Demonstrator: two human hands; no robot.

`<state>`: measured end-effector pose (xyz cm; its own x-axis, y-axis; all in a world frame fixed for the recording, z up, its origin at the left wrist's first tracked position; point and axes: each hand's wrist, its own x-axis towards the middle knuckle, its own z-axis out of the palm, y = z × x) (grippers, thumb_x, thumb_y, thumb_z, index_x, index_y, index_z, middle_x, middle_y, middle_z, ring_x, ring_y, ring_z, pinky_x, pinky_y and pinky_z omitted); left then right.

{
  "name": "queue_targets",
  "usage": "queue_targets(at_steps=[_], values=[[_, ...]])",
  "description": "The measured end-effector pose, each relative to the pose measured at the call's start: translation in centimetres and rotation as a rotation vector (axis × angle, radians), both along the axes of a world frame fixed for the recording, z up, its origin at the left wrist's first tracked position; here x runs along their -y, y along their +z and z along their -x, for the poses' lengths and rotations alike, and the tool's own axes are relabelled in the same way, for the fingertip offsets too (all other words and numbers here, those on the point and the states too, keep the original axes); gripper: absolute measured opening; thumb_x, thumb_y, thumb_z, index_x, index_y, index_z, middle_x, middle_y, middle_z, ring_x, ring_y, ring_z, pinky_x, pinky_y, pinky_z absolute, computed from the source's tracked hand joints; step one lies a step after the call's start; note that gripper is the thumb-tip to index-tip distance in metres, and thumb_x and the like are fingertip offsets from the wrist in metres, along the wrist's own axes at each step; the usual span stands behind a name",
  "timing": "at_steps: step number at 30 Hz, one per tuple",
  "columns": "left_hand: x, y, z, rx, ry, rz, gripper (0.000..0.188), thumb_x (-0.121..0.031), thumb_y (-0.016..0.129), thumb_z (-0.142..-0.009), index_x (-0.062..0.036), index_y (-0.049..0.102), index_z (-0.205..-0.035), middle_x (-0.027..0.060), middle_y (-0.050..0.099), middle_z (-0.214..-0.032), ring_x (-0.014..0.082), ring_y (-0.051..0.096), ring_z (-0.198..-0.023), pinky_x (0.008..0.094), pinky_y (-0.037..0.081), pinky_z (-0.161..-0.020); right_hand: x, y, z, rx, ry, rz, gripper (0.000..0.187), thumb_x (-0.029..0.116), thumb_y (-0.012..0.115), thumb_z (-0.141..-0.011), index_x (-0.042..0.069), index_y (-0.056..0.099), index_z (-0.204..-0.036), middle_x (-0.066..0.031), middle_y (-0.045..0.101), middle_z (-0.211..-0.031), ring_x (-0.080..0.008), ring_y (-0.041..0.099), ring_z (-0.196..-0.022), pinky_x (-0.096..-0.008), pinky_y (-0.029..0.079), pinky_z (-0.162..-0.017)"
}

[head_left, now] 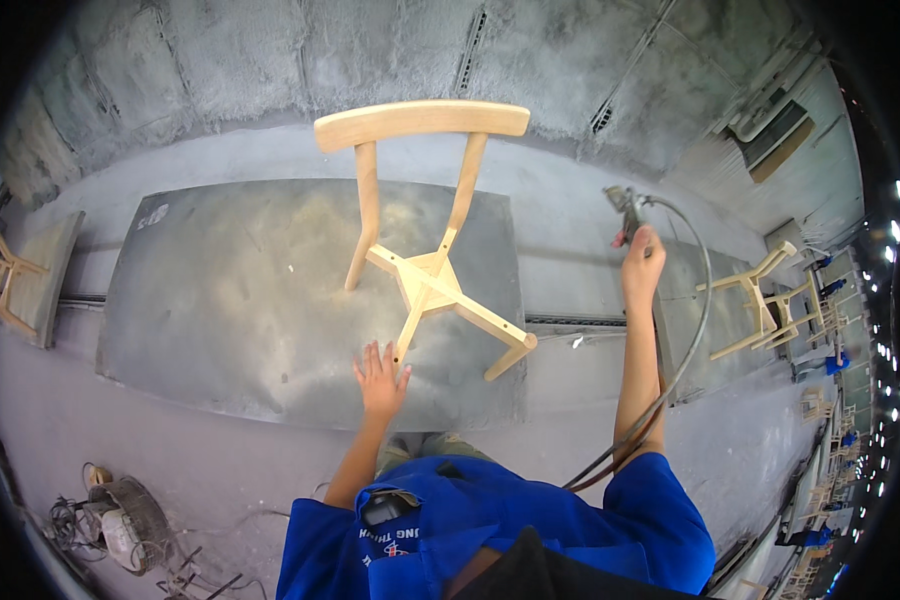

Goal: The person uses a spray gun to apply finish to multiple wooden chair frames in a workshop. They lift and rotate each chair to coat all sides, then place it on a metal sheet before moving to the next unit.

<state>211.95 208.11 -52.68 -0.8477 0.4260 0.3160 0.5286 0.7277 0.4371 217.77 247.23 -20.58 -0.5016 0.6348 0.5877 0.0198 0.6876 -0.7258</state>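
Observation:
A pale, unfinished wooden chair frame (432, 290) stands on a grey board, its curved backrest (422, 118) away from me. Crossed bars run under the small seat panel. My left hand (380, 383) is at the frame's near corner, fingers spread beside the end of a bar; whether it touches the wood I cannot tell. Out to the right, well apart from the chair, my right hand (644, 262) is closed around the handle of a spray gun (624, 207). A hose (708, 290) loops from the gun down along my right forearm.
The grey board (200, 300) spreads beneath the chair. More wooden chairs stand at the left (12, 282) and right (765, 300). A round metal container (130, 525) sits among cables at lower left. A dusty grey wall (370, 60) rises beyond. People in blue are far right.

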Motion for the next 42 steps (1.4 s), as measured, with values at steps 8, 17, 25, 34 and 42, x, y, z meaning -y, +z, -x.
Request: queue_targets(at_steps=[8, 17, 25, 34, 42], values=[[15.0, -9.0, 0.7, 0.266, 0.492, -0.145, 0.051, -0.040, 0.060, -0.096, -0.0020, 0.058, -0.130, 0.0258, 0.055, -0.137, 0.0431, 0.047, -0.130, 0.0525, 0.037, -0.108, 10.7, 1.6, 6.7, -0.038, 0.352, 0.377, 0.087, 0.075, 0.028, -0.098, -0.002, 0.068, -0.101, -0.0068, 0.066, -0.078, -0.0126, 0.064, -0.066, -0.0226, 0.037, -0.044], [44.7, -23.3, -6.6, 0.982, 0.806, 0.221, 0.055, -0.045, 0.054, -0.095, 0.0062, 0.070, -0.106, 0.0299, 0.068, -0.112, 0.0456, 0.064, -0.110, 0.0521, 0.050, -0.094, 27.7, 5.7, 13.2, 0.255, 0.601, 0.377, 0.094, 0.078, 0.024, -0.096, -0.004, 0.065, -0.112, -0.0071, 0.066, -0.079, -0.0131, 0.064, -0.067, -0.0220, 0.037, -0.044], [57.0, -22.8, -2.6, 1.024, 0.864, 0.007, 0.049, -0.036, 0.057, -0.096, 0.0102, 0.069, -0.107, 0.0303, 0.070, -0.109, 0.0433, 0.067, -0.105, 0.0467, 0.051, -0.092, 22.4, 13.4, 18.1, 0.257, 0.012, 0.186, 0.073, 0.073, 0.037, -0.098, 0.005, 0.063, -0.088, -0.0040, 0.065, -0.070, -0.0125, 0.065, -0.059, -0.0233, 0.035, -0.039], [56.6, -23.6, 4.2, 0.906, 0.712, -0.288, 0.048, -0.034, 0.056, -0.100, 0.0077, 0.062, -0.123, 0.0263, 0.067, -0.120, 0.0372, 0.064, -0.113, 0.0434, 0.048, -0.097, 16.1, 15.6, 14.6, 0.265, -0.373, 0.058, 0.074, 0.077, 0.048, -0.091, 0.006, 0.062, -0.075, -0.0046, 0.062, -0.064, -0.0140, 0.063, -0.052, -0.0265, 0.037, -0.039], [55.8, -26.8, 5.0, 1.048, 0.650, -0.266, 0.041, -0.031, 0.058, -0.098, 0.0076, 0.069, -0.109, 0.0232, 0.072, -0.107, 0.0334, 0.067, -0.103, 0.0414, 0.050, -0.092, 30.3, 16.5, 20.2, 0.502, -0.159, -0.687, 0.074, 0.065, 0.057, -0.094, -0.004, 0.070, -0.118, -0.0153, 0.070, -0.076, -0.0268, 0.072, -0.075, -0.0401, 0.055, -0.072]])
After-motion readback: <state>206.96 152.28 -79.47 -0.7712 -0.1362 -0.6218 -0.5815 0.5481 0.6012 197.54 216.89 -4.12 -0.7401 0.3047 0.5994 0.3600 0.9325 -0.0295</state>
